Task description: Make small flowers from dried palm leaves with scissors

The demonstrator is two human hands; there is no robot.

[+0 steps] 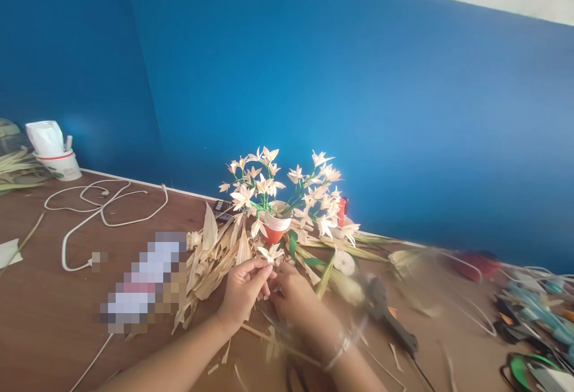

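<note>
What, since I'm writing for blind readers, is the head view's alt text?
A left hand holds a pale flower, the right hand beside it, before a red-and-white cup of similar flowers; dry husks and a dark corded tool lie on a brown table.

"What does the flower (269, 253) look like?"
"Pale cream, with narrow, pointed petals spread wide open."

"Which way does it face?"
"Upward, roughly upright, its petals fanning to the left and right above its base."

"Is it lying on the surface?"
"No, it's pinched low down in the fingers of the left hand (242, 293)."

"And the right hand (289, 290)?"
"Just beside the base, on the right. It's blurred, so I can't tell if it touches."
</note>
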